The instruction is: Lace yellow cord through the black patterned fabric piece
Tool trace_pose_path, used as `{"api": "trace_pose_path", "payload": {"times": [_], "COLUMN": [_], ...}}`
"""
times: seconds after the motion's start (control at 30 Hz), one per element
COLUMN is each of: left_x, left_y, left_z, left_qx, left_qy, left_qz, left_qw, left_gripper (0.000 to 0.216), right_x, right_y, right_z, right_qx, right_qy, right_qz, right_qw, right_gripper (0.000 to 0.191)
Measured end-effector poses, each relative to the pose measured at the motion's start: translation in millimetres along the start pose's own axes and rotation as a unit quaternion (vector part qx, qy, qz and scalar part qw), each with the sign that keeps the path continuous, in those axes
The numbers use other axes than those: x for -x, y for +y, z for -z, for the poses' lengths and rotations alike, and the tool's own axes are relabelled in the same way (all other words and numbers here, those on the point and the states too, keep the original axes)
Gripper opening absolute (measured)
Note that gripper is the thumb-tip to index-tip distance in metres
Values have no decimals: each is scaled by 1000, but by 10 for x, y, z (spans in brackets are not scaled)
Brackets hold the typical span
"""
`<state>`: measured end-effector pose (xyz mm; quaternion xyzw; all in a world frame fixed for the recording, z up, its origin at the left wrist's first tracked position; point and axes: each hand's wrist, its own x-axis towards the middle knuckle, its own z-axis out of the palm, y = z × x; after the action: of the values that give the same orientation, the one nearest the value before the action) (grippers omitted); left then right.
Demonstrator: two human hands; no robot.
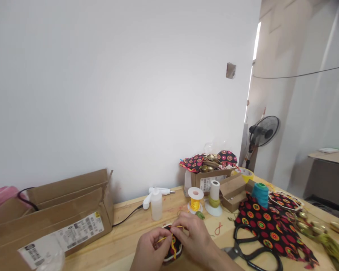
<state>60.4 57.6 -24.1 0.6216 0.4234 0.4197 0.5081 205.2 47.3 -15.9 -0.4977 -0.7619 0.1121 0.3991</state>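
Observation:
Both my hands work close together over a small dark patterned fabric piece (177,246) with a pale rim, near the table's front edge. My left hand (152,246) pinches a yellow cord (173,244) on the left side of the piece. From the right, my right hand (193,235) grips the same cord between thumb and fingers. The cord runs across the fabric and hangs down its front. My fingers hide part of the piece. Just behind my hands stands a spool of yellow cord (195,203).
A cardboard box (59,222) fills the left. Behind my hands are a squeeze bottle (156,205), a white corded tool (147,201) and a green-thread cone (214,201). Black-handled scissors (241,252) lie at right beside patterned cloth (267,229) and a teal thread cone (260,195).

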Motion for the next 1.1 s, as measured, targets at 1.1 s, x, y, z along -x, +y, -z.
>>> {"api": "trace_pose_path", "payload": {"times": [1.1], "left_x": [-18], "left_y": [-95], "left_z": [14], "left_qx": [-71], "left_qy": [13], "left_qz": [-33], "left_qw": [997], "left_gripper": [24], "right_x": [-1], "right_y": [34], "right_z": [-18], "right_qx": [-33], "right_qy": [3], "right_qz": [-3], "right_qw": [999], "right_gripper": [13]}}
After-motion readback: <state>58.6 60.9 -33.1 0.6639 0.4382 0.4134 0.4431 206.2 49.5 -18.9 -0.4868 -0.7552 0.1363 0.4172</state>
